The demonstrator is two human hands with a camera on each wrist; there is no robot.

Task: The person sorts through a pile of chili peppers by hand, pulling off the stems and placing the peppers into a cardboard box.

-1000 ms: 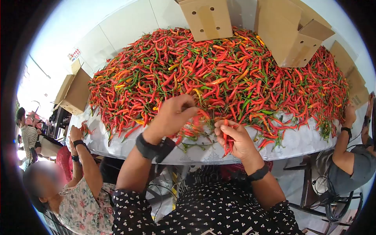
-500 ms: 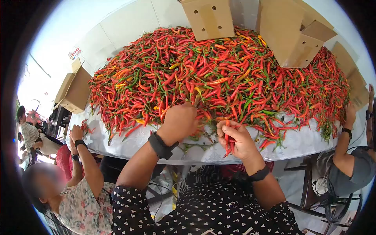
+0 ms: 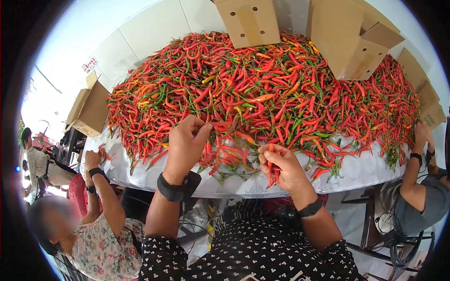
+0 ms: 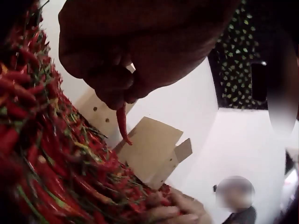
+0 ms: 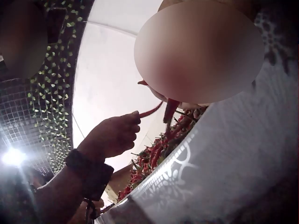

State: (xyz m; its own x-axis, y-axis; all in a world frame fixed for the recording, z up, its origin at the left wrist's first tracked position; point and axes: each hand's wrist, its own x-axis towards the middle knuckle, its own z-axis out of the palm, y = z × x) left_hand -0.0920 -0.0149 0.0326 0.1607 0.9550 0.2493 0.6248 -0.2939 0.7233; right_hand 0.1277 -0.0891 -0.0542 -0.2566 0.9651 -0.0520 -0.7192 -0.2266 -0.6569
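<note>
My left hand (image 3: 183, 144) is raised over the front of the chili heap (image 3: 262, 93), its thumb and fingers pinching one red chili (image 4: 122, 125) by the end. In the left wrist view that chili points away from the fingertips, clear against the wall. A little to the right, my right hand (image 3: 286, 168) is curled round a few red chilies (image 3: 273, 177) that stick out below the fingers. The right wrist view has that hand blurred over, with chili ends (image 5: 171, 110) showing beneath it. Loose chilies and green stems (image 3: 229, 175) lie on the cloth between both hands.
The heap covers most of a table with a pale patterned cloth (image 3: 206, 189). Cardboard boxes (image 3: 248, 23) stand on and behind it, another box (image 3: 91, 110) at the left end. Seated people work on both sides, one in a floral top (image 3: 101, 239).
My left hand dipped toward the front of the heap, then moved left and now holds a chili up in a pinch. The right hand has kept its place and its chilies.
</note>
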